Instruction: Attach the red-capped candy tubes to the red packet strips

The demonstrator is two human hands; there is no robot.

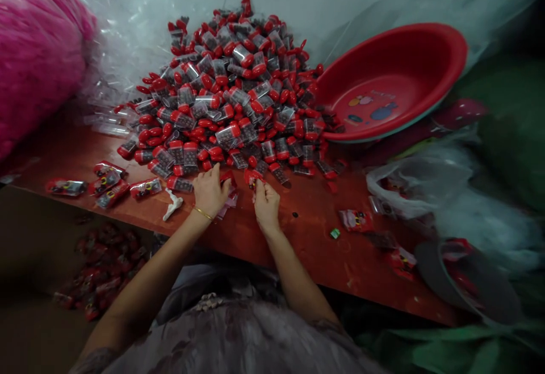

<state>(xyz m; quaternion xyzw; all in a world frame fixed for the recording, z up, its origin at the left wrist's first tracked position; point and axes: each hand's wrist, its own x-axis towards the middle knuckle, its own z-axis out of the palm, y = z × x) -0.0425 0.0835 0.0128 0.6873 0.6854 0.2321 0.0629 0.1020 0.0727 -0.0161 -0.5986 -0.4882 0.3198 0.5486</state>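
My right hand (267, 208) pinching one red piece (252, 179) just before one pile of tubes (227, 135), my left hand (209, 193) bent nearby, its grip I cannot tell, one basin (413, 73), one white scrap (172, 206), one green scrap (335, 233)

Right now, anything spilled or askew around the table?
Two things. The red basin sits tilted instead of flat, its lower rim by the heap of red-ended clear containers. Red packets lie piled below the edge of the table, apart from the rest; dropped or placed there, I can't tell.
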